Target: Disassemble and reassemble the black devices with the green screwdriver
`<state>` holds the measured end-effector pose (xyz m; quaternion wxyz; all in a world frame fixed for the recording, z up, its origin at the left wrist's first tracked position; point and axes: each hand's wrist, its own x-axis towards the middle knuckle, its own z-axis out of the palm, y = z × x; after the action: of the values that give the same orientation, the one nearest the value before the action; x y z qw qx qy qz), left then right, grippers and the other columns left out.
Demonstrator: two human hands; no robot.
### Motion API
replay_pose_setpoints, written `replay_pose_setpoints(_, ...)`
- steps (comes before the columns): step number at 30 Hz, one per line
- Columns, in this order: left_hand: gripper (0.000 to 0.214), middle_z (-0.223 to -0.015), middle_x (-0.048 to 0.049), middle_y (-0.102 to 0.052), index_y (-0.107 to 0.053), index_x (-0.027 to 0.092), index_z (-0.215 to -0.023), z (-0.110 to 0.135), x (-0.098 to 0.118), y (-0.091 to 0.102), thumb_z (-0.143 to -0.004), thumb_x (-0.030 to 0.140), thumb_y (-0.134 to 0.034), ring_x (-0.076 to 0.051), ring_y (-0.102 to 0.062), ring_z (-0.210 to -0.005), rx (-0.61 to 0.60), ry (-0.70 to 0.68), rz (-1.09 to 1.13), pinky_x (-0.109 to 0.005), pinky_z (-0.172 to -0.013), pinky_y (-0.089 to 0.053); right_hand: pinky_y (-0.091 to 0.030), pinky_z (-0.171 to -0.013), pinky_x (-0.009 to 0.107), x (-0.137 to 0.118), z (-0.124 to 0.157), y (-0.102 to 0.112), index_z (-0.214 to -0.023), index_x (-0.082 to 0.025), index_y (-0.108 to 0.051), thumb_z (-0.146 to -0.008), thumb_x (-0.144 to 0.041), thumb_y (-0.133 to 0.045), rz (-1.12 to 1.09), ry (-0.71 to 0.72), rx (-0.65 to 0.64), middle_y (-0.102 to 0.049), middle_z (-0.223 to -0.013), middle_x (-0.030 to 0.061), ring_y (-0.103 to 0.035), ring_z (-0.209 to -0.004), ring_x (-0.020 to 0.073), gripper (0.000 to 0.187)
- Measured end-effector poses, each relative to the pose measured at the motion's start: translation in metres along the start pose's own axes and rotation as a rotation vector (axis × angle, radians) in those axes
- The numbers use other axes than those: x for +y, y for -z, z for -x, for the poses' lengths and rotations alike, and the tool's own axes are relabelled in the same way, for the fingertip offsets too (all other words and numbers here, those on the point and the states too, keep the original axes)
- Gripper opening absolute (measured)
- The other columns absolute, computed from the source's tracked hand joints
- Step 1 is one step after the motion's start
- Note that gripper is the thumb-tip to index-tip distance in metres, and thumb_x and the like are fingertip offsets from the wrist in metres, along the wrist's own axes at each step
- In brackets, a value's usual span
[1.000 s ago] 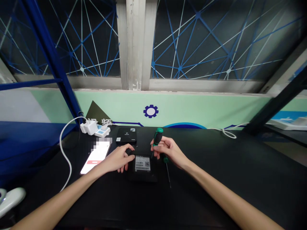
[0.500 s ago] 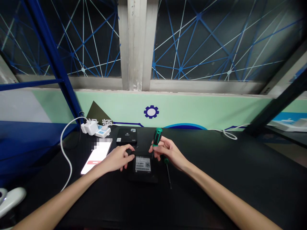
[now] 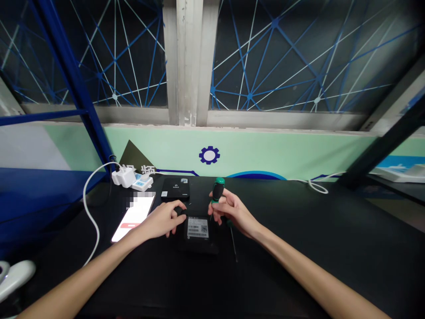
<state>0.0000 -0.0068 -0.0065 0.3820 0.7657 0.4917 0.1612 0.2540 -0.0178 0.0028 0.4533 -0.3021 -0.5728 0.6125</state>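
My left hand [image 3: 160,220] rests its fingers at the near side of a black box [image 3: 197,234], which lies with a white barcode label [image 3: 197,228] facing up. Its fingertips pinch a small dark object [image 3: 181,211], too small to identify. My right hand [image 3: 232,212] holds a green-and-black screwdriver [image 3: 218,190] upright, handle up, just above the box's far right corner. A second thin screwdriver [image 3: 233,243] lies on the tabletop beneath that hand, with its green handle partly hidden.
A flat black box [image 3: 175,188] sits at the far edge of the black table [image 3: 299,248]. To its left are a lit phone [image 3: 133,218], a white power strip [image 3: 142,182] with a plug [image 3: 123,177], and a white cable [image 3: 89,221]. A blue metal upright [image 3: 75,88] rises at left.
My right hand has shifted slightly left, with the screwdriver still in it. My left hand and the black box stay nearly the same.
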Motion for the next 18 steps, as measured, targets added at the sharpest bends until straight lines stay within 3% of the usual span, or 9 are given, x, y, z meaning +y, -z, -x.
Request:
replay_pose_setpoints(4, 0.042, -0.057, 0.0041, -0.065, -0.056, 0.019, -0.119, -0.0001, 0.0001, 0.0001, -0.091, 0.05, -0.051, -0.014, -0.059, -0.04, -0.004, 0.002, 0.0, -0.021, -0.043, -0.041, -0.046, -0.051, 0.022, -0.0006, -0.0001, 0.0, -0.097, -0.018, -0.059, -0.081, -0.034, -0.076, 0.005, -0.011, -0.011, -0.072, -0.077, 0.003, -0.06, -0.056, 0.0119, 0.028)
replay_pose_setpoints(18, 0.04, -0.057, 0.0043, -0.065, -0.057, 0.02, -0.117, 0.0013, 0.003, 0.0009, -0.091, 0.049, -0.052, -0.015, -0.059, -0.041, 0.011, 0.005, -0.019, -0.021, -0.045, -0.041, -0.041, -0.048, 0.024, -0.0017, 0.0001, 0.0002, -0.102, -0.016, -0.07, -0.082, -0.034, -0.074, 0.013, -0.015, -0.005, -0.064, -0.075, 0.0005, -0.052, -0.052, 0.0099, 0.027)
